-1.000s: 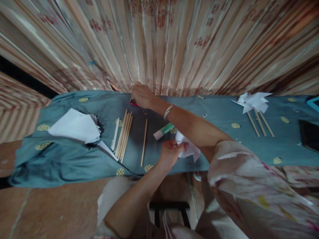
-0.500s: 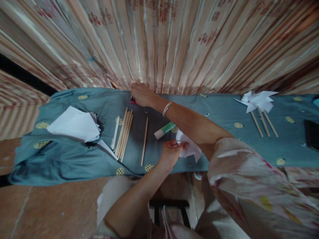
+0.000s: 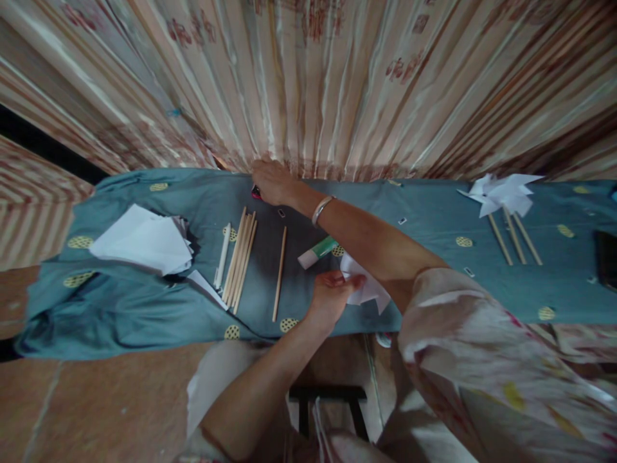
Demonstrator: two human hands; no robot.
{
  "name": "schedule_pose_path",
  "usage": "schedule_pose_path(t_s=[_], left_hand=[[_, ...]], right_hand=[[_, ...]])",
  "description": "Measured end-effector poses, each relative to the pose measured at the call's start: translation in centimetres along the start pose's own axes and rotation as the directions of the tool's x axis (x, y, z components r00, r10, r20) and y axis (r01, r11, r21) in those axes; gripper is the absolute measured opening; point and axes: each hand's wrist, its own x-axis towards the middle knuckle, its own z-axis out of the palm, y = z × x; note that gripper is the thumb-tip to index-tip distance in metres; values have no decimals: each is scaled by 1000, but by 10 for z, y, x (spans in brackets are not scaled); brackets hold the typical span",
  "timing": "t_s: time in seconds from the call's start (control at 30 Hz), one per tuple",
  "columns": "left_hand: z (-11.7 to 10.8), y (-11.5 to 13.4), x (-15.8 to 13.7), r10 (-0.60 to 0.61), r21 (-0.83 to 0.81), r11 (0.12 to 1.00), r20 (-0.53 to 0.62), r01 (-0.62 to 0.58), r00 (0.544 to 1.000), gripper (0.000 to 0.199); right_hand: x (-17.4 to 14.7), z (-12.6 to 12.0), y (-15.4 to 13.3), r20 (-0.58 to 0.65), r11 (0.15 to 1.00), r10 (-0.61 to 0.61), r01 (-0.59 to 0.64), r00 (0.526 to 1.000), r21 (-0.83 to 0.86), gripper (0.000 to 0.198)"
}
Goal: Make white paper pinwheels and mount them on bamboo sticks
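Near the front edge of the cloth, my left hand (image 3: 332, 297) pinches a white folded paper pinwheel (image 3: 369, 292), partly hidden under my right forearm. My right hand (image 3: 276, 182) reaches across to the far edge. Its fingers are curled down by a small black and red object (image 3: 256, 192), mostly covered, whose kind I cannot make out. A green and pale glue stick (image 3: 315, 252) lies between my two arms. Left of it rests a single wooden stick (image 3: 279, 273), beside a bundle of several wooden sticks (image 3: 240, 260).
A stack of white paper sheets (image 3: 144, 241) lies on the left, with a white pen-like stick (image 3: 222, 256) nearer the bundle. Paper pinwheels on sticks (image 3: 504, 196) lie far right, near a dark flat object (image 3: 606, 260). A curtain (image 3: 308, 96) hangs behind the blue-green cloth (image 3: 424, 218).
The camera view has shifted slightly. Both hands stay almost where they were, the left on the paper pinwheel and the right at the far edge.
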Motion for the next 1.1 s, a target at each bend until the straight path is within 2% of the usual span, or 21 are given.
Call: schedule_pose_path(t_s=[0.23, 0.37, 0.8, 1.1], left_hand=[[1, 3, -1, 4, 7, 1000, -9, -4, 1000, 34], [3, 2, -1, -2, 0, 1000, -3, 2, 1000, 33], [1, -2, 1, 8, -1, 1000, 10, -8, 1000, 33], [3, -1, 1, 3, -13, 1000, -6, -3, 1000, 38]], right_hand=[[1, 0, 6, -52, 999, 7, -5, 999, 42, 33], [0, -1, 6, -31, 999, -23, 24, 999, 48, 33], [2, 5, 4, -49, 998, 22, -19, 999, 60, 31], [8, 13, 8, -76, 994, -20, 28, 997, 102, 32]])
